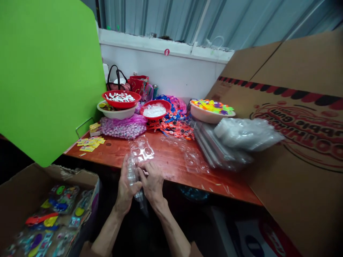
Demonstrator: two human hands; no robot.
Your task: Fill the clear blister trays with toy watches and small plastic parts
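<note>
My left hand grips a stack of nested clear plastic blister trays upright at the table's front edge, thumb toward me. Bent against the stack's right side are the fingers of my right hand, pinching at the trays' edges; the exact fingertip contact is partly hidden. Just beyond both hands, a single clear blister tray with round hollows lies on the red-brown table. More clear trays lie flat to the right.
Behind are a pink net bag of small beads, a red bowl of white pieces, orange straps and a bowl of colourful pieces. Plastic bags are piled right. A carton of packed toys stands lower left, below a green panel.
</note>
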